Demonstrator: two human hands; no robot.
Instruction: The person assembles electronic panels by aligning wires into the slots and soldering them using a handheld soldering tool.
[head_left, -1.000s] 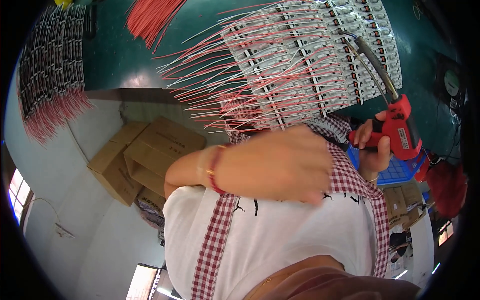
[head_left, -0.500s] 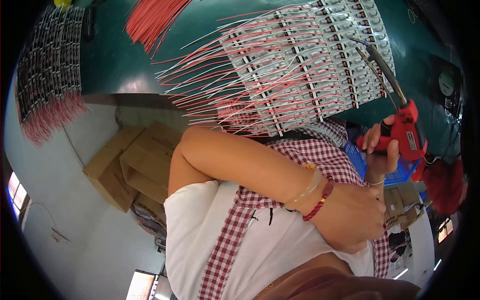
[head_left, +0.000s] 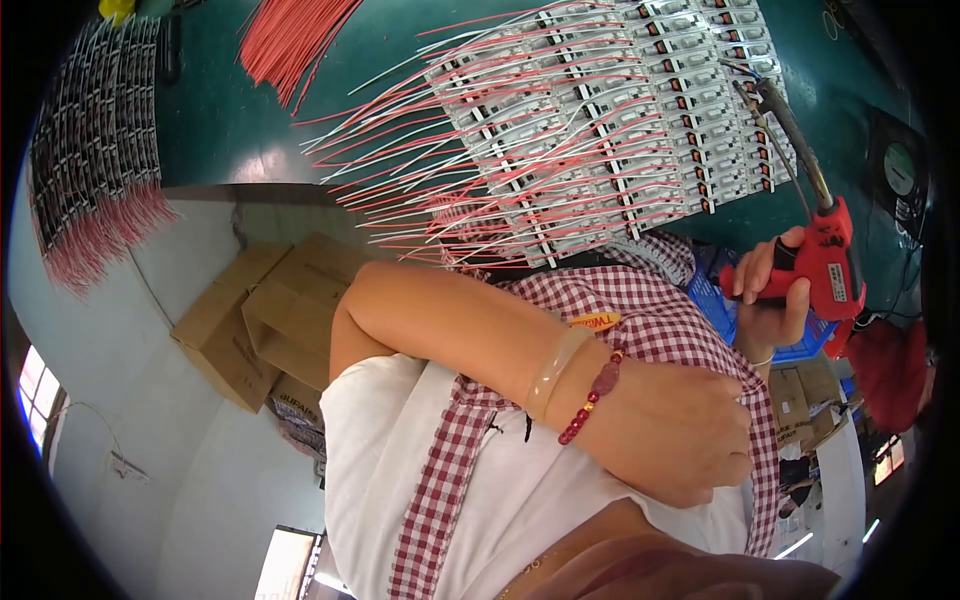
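My right hand (head_left: 775,290) grips a red soldering gun (head_left: 828,255), its long metal tip pointing up and away over the right edge of the rows of small circuit modules (head_left: 600,110). Red and white wires (head_left: 400,165) stick out to the left from these modules. Across my chest lies my left forearm, with a pale bangle (head_left: 555,375) and a dark red bead bracelet (head_left: 592,402) at the wrist. The fingers of my left hand (head_left: 670,425) are curled against the white shirt (head_left: 570,490) and checked apron (head_left: 650,310); the fingertips are hidden.
A bundle of red wires (head_left: 290,45) lies on the green table (head_left: 225,125). Dark wired modules (head_left: 95,140) hang over its left edge. Cardboard boxes (head_left: 290,310) stand below. A blue basket (head_left: 712,300) is near my right hand, and a black device (head_left: 900,170) sits far right.
My left hand and wrist have shifted a little to the left across the chest. My right hand and the soldering gun have moved slightly right.
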